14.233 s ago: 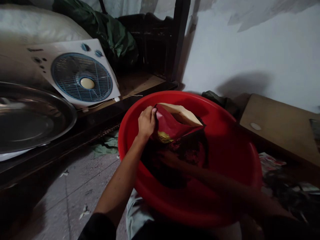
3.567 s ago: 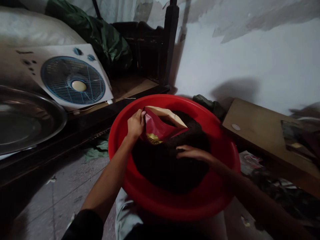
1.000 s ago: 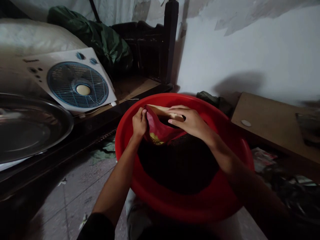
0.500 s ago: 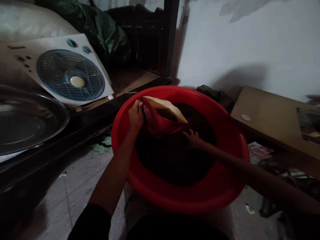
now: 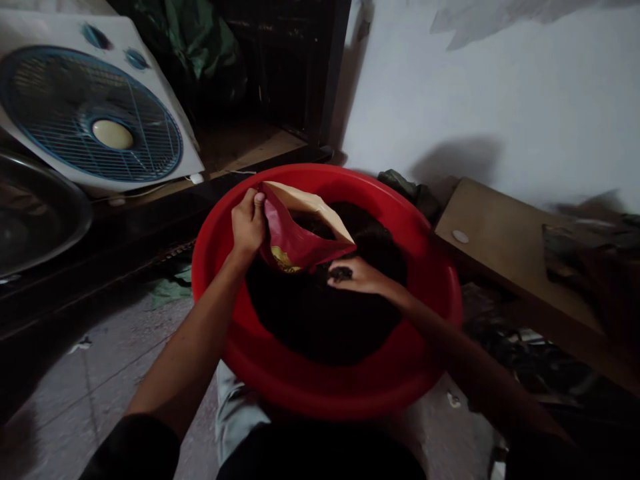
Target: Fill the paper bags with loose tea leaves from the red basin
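Clock centred on the red tub point(image 5: 430, 267). Red bag point(image 5: 305, 247) sits inside it toward 11–12 o'clock, tilted, mouth gaping, tan lining point(image 5: 313, 205) showing, yellow print point(image 5: 285, 260) low on the front. Left grip point(image 5: 249, 223) at 10 o'clock: thumb and fingers pinched on the bag's top left corner. Right grip point(image 5: 350, 275) just off centre toward 1 o'clock, curled around a dark clump point(image 5: 341, 273), right by the bag's lower right corner; can't tell if they touch. Dark loose material point(image 5: 320, 320) fills the tub's middle; too dim to say what it is. Outside: box fan point(image 5: 95, 100) at 10, metal basin point(image 5: 55, 200) at 9, tan board point(image 5: 500, 227) between 2 and 3.
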Demonstrator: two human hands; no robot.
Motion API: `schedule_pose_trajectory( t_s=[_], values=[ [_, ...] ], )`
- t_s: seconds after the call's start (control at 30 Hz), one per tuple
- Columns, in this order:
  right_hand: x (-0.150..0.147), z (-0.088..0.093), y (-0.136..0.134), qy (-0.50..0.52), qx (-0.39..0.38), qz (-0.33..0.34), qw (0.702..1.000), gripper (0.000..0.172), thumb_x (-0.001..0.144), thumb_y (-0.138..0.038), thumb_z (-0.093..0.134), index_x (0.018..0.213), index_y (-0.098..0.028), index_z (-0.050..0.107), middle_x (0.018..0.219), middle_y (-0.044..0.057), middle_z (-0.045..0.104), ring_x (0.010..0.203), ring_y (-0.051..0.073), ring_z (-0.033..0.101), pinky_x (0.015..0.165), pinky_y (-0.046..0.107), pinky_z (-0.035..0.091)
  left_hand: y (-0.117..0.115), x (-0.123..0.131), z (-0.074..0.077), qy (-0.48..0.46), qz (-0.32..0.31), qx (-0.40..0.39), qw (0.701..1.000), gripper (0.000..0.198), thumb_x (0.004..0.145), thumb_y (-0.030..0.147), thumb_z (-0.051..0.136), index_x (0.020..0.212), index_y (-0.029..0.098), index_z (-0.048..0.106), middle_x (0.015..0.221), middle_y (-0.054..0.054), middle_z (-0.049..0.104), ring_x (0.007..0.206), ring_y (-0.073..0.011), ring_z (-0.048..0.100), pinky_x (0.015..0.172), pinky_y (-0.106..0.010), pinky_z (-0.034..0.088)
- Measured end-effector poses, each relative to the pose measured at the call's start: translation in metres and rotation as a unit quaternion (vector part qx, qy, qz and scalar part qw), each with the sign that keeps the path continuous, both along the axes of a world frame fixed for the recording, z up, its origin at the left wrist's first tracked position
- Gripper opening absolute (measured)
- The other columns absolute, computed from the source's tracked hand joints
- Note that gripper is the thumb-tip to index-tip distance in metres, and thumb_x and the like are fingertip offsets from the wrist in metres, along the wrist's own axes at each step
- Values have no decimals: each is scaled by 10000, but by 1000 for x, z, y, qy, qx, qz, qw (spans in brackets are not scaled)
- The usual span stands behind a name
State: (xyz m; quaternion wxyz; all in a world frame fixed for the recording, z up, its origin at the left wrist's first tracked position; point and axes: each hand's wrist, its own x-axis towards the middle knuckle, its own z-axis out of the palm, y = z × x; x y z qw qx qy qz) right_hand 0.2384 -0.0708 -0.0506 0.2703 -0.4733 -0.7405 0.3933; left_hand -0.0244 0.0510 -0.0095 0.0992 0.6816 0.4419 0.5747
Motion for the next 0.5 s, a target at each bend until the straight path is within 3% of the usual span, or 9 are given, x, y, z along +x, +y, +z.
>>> schedule_pose_trajectory(
  t_s=[0.03,0.1,0.17,0.23,0.33,0.4,0.5],
  values=[
    [6,8,2,48,44,-93,994,221,782,-396,688,884,-202,664,802,-6,695,728,142,626,691,269,484,0,0,0,2,0,0,1000,573,973,649,314,733,186,551,607,16,482,546,-121,469,565,-270,361],
    [15,29,8,176,128,-273,937,212,778,-408,681,847,-223,605,693,-38,628,583,112,548,553,241,433,1,1,0,4,-2,-1,1000,579,969,657,313,741,184,554,617,12,497,557,-124,485,565,-271,358],
    [15,56,14,289,157,-343,880,203,817,-432,630,825,-241,562,623,-58,572,485,93,476,450,222,358,2,3,-1,4,-4,1,1000,580,965,662,312,743,185,556,626,9,508,561,-128,496,568,-275,356],
    [2,85,20,355,136,-331,864,214,846,-450,582,820,-238,559,613,-49,575,479,94,492,428,218,352,3,3,-2,3,-5,3,1000,579,960,669,317,737,189,553,625,9,507,553,-127,489,568,-278,349],
    [-31,119,31,422,94,-295,852,223,809,-433,631,834,-216,585,698,-20,645,589,112,588,513,231,454,4,2,-3,4,-6,1,1000,573,956,677,320,734,197,541,630,8,503,553,-126,472,566,-280,320],
    [-55,129,43,445,83,-259,853,239,774,-417,692,864,-214,604,795,-9,684,689,118,626,612,246,511,2,1,-2,6,-4,-4,1000,566,959,675,315,739,201,535,637,6,508,559,-127,466,569,-282,304],
    [-79,131,61,437,89,-191,875,307,754,-457,748,912,-226,623,892,-3,692,813,122,642,733,259,531,0,0,0,16,14,-8,1000,565,966,665,301,738,201,529,625,5,503,550,-127,440,571,-286,281]
  ],
)
